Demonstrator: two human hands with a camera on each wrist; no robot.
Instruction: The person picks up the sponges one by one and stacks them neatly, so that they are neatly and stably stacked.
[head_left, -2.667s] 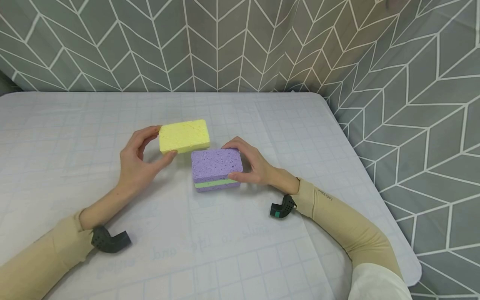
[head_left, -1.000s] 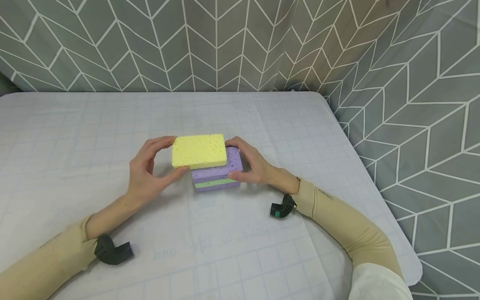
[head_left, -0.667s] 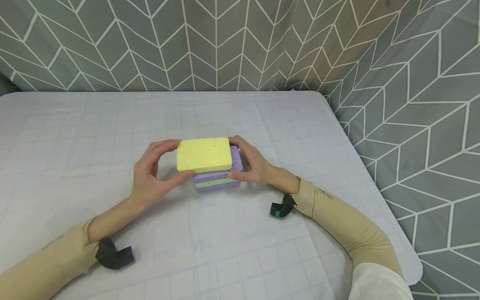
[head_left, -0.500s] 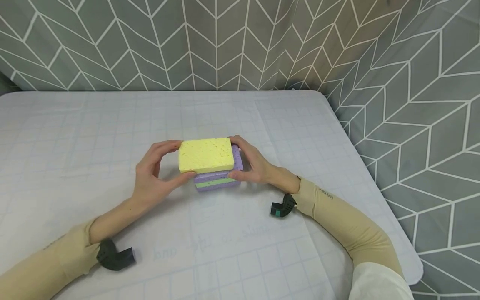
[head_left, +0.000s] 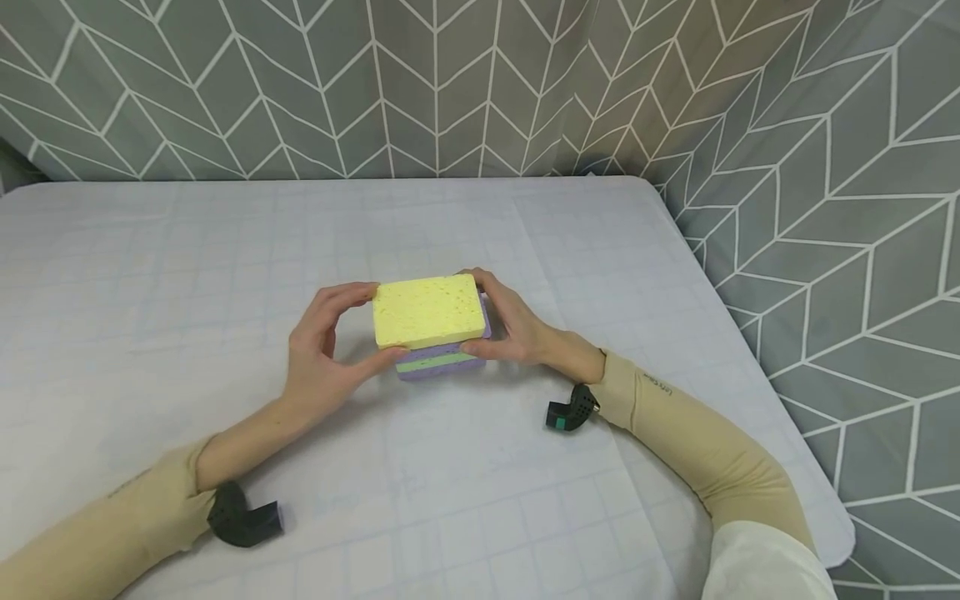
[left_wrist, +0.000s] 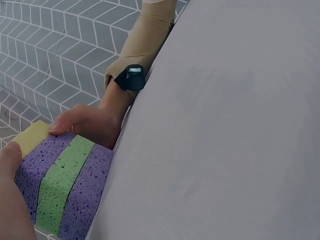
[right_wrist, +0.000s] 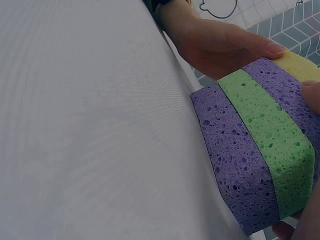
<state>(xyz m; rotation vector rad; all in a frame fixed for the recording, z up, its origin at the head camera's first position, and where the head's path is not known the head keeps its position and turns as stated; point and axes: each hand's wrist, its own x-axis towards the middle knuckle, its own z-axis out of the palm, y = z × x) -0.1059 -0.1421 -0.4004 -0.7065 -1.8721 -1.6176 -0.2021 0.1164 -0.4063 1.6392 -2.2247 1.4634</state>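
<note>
Two purple sponges with a green sponge [right_wrist: 272,127] between them form a stack on the table: a bottom purple sponge [right_wrist: 235,155] and an upper purple sponge [right_wrist: 282,90]. A yellow sponge [head_left: 429,311] lies flat over the upper purple one, covering nearly all of its top in the head view. My left hand [head_left: 322,346] pinches the yellow sponge at its left end, thumb in front and fingers behind. From the right, my right hand [head_left: 517,325] grips the stack around the upper purple sponge. Its far fingers are partly hidden behind the yellow sponge.
A white cloth with a faint grid covers the table [head_left: 225,250]. Behind it and along the right hangs a grey curtain [head_left: 450,92] with white zigzag lines. Small black cameras sit on the left wrist [head_left: 243,517] and the right wrist [head_left: 572,408].
My left hand has carried the yellow sponge rightward and nearer to me, from beside the stack to on top of it. My right hand has kept its grip with little movement.
</note>
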